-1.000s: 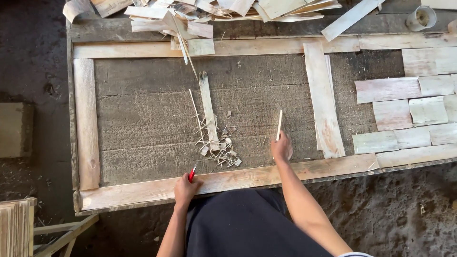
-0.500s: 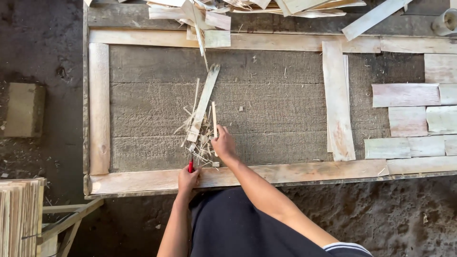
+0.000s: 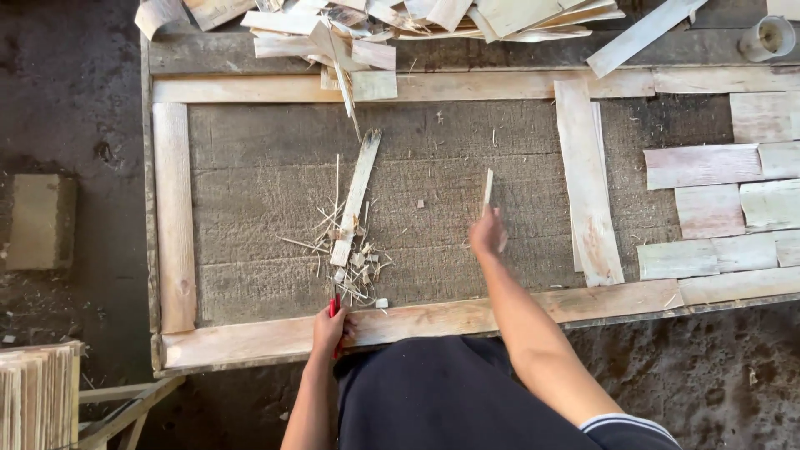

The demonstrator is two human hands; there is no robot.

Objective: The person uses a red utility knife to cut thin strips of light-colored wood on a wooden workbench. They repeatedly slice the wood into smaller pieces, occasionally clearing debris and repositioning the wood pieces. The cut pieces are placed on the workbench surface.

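Splitting work: thin wood slats being cut down on a framed worktop (image 3: 467,242), judged about midway.
Right hand: right hand (image 3: 487,233) out over the middle of the worktop, fingers pinched closed on a narrow pale strip (image 3: 487,187) that stands up and away from the hand.
Left hand: left hand (image 3: 329,329) at the near edge, fist closed around a red-handled tool (image 3: 334,305); the blade is too small to tell.
Stock piece: long slat (image 3: 356,196) lies flat, slanted, left of centre, its near end just above the left hand; neither hand touches it.
Waste: splinters and chips (image 3: 350,262) heaped around the slat's near end, so a fair bit of trimming looks done.
Done so far: flat rectangular pieces (image 3: 717,204) laid in rows at the right edge, well apart from both hands; a wider board (image 3: 587,183) lies between them and the right hand.
Left to do: loose pile of raw slats (image 3: 400,21) along the far edge looks untouched, so plenty remains by my guess.
Frame: pale wooden border (image 3: 173,208) runs round the worktop edges.
Other: small round cup (image 3: 767,37) at the far right corner; block (image 3: 37,221) on the dark floor to the left.
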